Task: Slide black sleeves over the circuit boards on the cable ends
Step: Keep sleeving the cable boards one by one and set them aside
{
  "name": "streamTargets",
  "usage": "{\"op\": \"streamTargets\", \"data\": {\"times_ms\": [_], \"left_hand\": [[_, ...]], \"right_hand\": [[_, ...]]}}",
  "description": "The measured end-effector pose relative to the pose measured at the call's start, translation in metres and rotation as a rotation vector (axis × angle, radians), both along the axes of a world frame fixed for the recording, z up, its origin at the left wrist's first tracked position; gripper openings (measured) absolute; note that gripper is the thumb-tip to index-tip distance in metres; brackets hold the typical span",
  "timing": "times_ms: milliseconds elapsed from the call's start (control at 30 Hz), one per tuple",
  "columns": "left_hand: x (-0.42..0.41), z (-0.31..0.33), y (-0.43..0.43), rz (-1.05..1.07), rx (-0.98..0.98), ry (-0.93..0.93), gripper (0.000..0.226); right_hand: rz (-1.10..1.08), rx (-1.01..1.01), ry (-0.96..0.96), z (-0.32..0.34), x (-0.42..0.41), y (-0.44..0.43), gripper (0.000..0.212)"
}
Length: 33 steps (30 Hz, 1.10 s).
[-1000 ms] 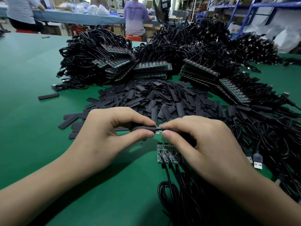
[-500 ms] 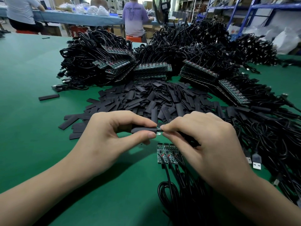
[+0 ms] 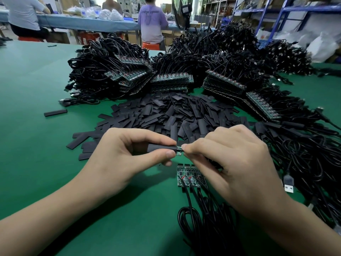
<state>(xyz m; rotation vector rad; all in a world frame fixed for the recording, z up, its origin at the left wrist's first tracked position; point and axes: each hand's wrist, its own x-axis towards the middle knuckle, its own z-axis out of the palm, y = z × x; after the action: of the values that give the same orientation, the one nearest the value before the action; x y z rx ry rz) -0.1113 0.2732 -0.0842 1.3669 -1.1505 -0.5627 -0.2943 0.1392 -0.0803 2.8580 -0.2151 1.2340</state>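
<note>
Just above the green counter (image 3: 55, 163), both hands work together: the left hand (image 3: 120, 156) pinches a black sleeve (image 3: 160, 147), the right hand (image 3: 230, 163) pinches the circuit board (image 3: 179, 149) at its mouth. Keeping board and sleeve in line should prevent snagging, I'd say.

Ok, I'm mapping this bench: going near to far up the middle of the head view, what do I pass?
Cable coil → loose boards → held sleeve → sleeve pile → stacked boards → person in purple.
</note>
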Motion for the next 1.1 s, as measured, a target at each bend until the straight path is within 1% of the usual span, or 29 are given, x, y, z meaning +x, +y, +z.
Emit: {"op": "streamTargets", "data": {"times_ms": [133,200,300,400,467,533,567,633,700,767,833,900,1033,1100], "left_hand": [[-0.002,-0.001,0.001,-0.018,-0.003,-0.075,0.022],[-0.002,-0.001,0.001,-0.010,-0.013,-0.103,0.021],[-0.001,-0.002,-0.001,0.020,-0.031,-0.099,0.021],[0.000,-0.002,-0.002,0.030,-0.055,-0.106,0.022],[-0.001,-0.002,-0.003,0.052,-0.090,-0.117,0.030],[0.000,-0.002,-0.005,0.126,-0.138,-0.104,0.042],[0.000,-0.002,-0.006,0.159,-0.165,-0.076,0.044],[-0.001,-0.004,-0.009,0.193,-0.210,-0.045,0.041],[-0.002,-0.006,-0.010,0.206,-0.217,-0.089,0.041],[-0.003,-0.006,-0.009,0.202,-0.201,-0.181,0.051],[-0.003,-0.005,-0.010,0.192,-0.190,-0.317,0.062],[-0.002,-0.005,-0.010,0.211,-0.201,-0.420,0.063],[-0.002,-0.003,-0.008,0.268,-0.209,-0.509,0.059],[-0.003,-0.002,-0.007,0.276,-0.202,-0.525,0.058]], "right_hand": [[0.009,0.027,0.001,-0.002,0.003,0.004,0.012],[0.016,0.094,-0.008,-0.003,0.005,0.006,0.008],[-0.003,0.320,-0.013,-0.001,0.005,0.008,0.007],[-0.035,0.476,0.000,0.000,0.007,0.009,0.009],[-0.016,0.588,0.006,0.001,0.008,0.011,0.006],[0.012,0.717,0.015,0.002,0.009,0.012,0.007],[0.029,0.798,0.025,0.002,0.010,0.013,0.009],[0.080,0.987,0.034,0.003,0.012,0.013,0.010],[0.136,1.156,0.036,0.005,0.013,0.013,0.009],[0.182,1.267,0.033,0.006,0.013,0.012,0.009],[0.207,1.289,0.039,0.005,0.012,0.011,0.011],[0.215,1.255,0.060,0.006,0.012,0.012,0.013],[0.184,1.195,0.085,0.007,0.010,0.013,0.016],[0.177,1.189,0.097,0.007,0.010,0.014,0.015]]}}
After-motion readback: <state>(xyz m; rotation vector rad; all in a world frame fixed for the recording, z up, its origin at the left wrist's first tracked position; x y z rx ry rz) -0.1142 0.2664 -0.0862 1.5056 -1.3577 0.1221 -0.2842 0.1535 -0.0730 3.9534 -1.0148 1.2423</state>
